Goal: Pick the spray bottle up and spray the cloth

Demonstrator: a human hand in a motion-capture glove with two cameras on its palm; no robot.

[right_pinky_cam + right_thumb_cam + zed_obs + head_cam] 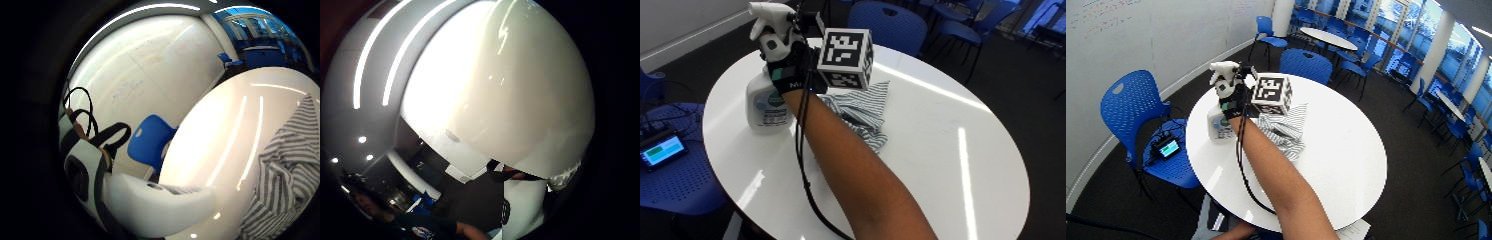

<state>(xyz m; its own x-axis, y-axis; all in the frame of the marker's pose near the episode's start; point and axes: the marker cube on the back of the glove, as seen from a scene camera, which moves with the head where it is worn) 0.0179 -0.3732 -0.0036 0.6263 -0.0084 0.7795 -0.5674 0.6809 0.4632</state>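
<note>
**Gloved hand at the spray bottle's neck, cloth beside it on the round table**

From the outside view I see my right hand (790,62) up at the head of the white spray bottle (768,102), which stands upright on the round white table (939,145) at about 10 o'clock of the tabletop. The glove covers the bottle's neck just under the white trigger head (770,17), and the hand looks wrapped around it there, though I cannot make out the individual fingers from this side. The bottle's base appears to sit on the table; I cannot tell for sure whether it has left the surface. The label on its body faces the camera.

The striped cloth (859,112) lies crumpled on the table just beside the bottle, toward the table's centre, partly hidden behind my forearm. In the little finger side palm view the same grey-and-white striped cloth (287,170) shows on the glossy tabletop, with a white part of the bottle (160,207) close against the palm. The thumb side palm view is mostly filled by the bottle's smooth white body (520,95), so it is right up against the palm.

A blue chair (1132,107) stands near the table at 9 o'clock in the wide outside view, and a second blue chair (889,25) sits at 12 o'clock, behind the table
</note>
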